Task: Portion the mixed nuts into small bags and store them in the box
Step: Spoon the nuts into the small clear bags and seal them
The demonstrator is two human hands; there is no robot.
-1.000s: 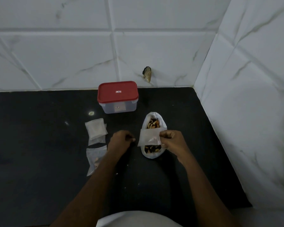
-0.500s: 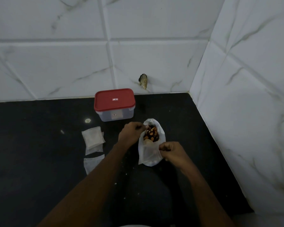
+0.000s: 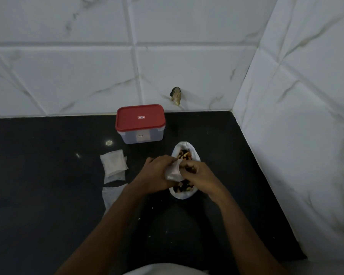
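Note:
A large white bag (image 3: 182,195) lies open on the black counter with mixed nuts (image 3: 184,154) inside. Both hands are over it. My left hand (image 3: 157,176) grips a small clear bag (image 3: 174,172) by its edge. My right hand (image 3: 200,174) is closed on a pinch of nuts at the small bag's mouth. A clear box (image 3: 141,135) with a red lid (image 3: 140,118) stands shut behind the nuts, near the wall. A stack of small empty bags (image 3: 113,164) lies to the left, and one more flat bag (image 3: 112,195) lies in front of it, partly under my left forearm.
White marble-look tiled walls close the counter at the back and on the right, meeting in a corner. A chipped hole (image 3: 176,95) shows in the back wall. Crumbs dot the dark counter (image 3: 38,195) near my arms.
The small bag passed from my right hand to my left. My right hand reached into the nuts and now holds some at the small bag's mouth. The camera tilted slightly.

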